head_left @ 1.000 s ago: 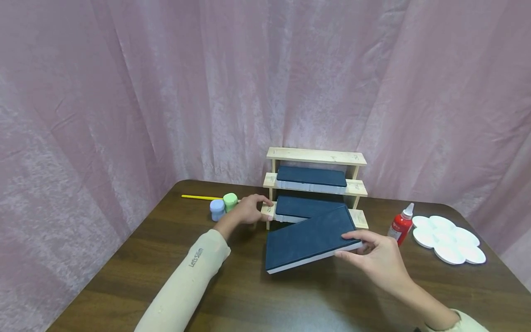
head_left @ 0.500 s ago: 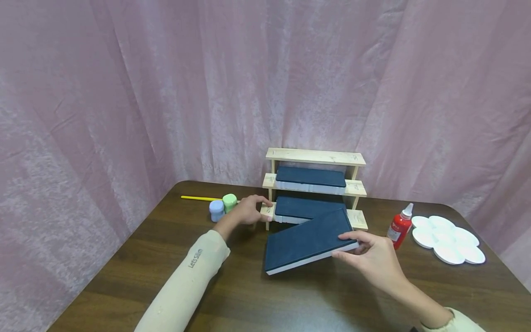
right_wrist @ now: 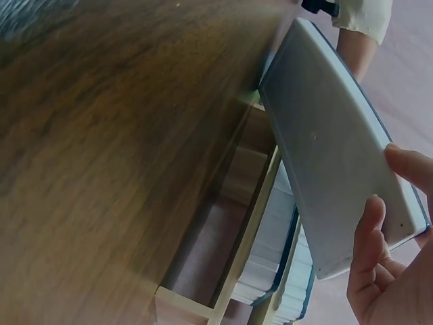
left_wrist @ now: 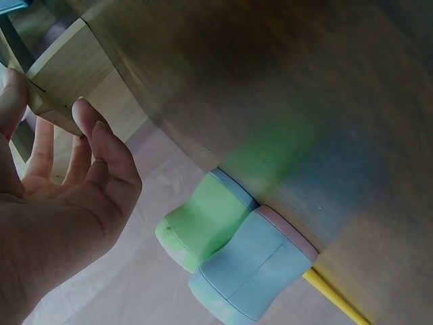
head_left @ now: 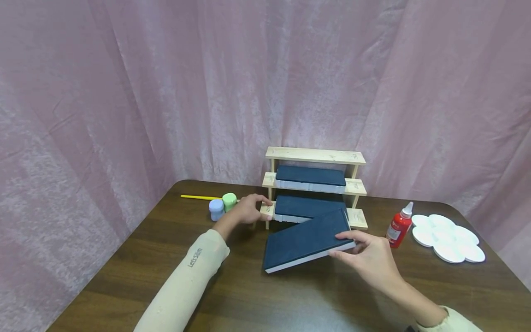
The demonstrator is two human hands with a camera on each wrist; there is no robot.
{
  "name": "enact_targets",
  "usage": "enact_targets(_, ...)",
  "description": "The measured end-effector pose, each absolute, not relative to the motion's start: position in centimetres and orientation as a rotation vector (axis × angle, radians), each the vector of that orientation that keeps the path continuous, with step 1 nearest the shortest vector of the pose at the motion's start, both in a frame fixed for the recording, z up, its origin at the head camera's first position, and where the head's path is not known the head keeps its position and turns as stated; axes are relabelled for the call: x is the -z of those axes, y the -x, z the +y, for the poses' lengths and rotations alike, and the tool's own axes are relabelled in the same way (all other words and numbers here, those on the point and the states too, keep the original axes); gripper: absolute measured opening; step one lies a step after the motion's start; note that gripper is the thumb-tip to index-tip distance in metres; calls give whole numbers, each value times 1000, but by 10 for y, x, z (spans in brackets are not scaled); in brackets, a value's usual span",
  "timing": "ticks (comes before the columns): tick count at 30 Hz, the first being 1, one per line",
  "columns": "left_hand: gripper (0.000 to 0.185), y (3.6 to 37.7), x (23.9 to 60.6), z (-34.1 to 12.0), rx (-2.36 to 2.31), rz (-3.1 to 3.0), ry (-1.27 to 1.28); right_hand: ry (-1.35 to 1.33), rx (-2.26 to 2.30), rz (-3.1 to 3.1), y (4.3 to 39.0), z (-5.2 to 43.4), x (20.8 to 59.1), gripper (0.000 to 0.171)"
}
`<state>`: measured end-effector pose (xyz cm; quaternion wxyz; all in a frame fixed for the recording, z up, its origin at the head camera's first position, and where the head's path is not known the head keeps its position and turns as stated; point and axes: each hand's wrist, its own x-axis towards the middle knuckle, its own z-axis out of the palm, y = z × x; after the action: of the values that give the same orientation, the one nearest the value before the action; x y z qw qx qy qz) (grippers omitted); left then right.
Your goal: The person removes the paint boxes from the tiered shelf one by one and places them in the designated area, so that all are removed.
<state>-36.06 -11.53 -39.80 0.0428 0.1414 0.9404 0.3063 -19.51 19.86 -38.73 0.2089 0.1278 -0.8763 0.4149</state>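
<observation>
"Fingers first, from the head view: what are they doing?"

"Those of the right hand (head_left: 373, 258) pinch the blue-topped case (head_left: 307, 242) at its right end, with the thumb by its front edge. The left hand (head_left: 248, 208) grips the left end of the lowest step of the wooden rack (head_left: 315, 155)."

"And where is that case?"

"Aslant before the lowest step, hiding part of the lower case (head_left: 298, 206) lying there. An upper case (head_left: 310, 176) lies on the middle step. Whether the near left corner touches the table (head_left: 207, 295), I can't tell."

"What has just changed?"

"Little: the right hand and its case have shifted slightly leftward, leaving the red bottle (head_left: 397, 230) unobstructed. The left hand has stayed put. I'd judge it a slow adjustment, the rack being steadied meanwhile."

"The left wrist view?"

"Thumb and fingers bent about the wooden end; nearby, a green tub (left_wrist: 210, 220) and a blue tub (left_wrist: 260, 264) touch, with a yellow stick (left_wrist: 335, 296) beside them."

"And the right wrist view?"

"The case's pale underside, one fingertip at its long edge. It seems held up, not yet resting on a step."
</observation>
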Motion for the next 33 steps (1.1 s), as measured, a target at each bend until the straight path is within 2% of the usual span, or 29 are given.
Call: enact_targets(33, 44, 362, 400, -117, -932, 2875, -442, -379, -1192, -2518, 187, 196, 389, 39)
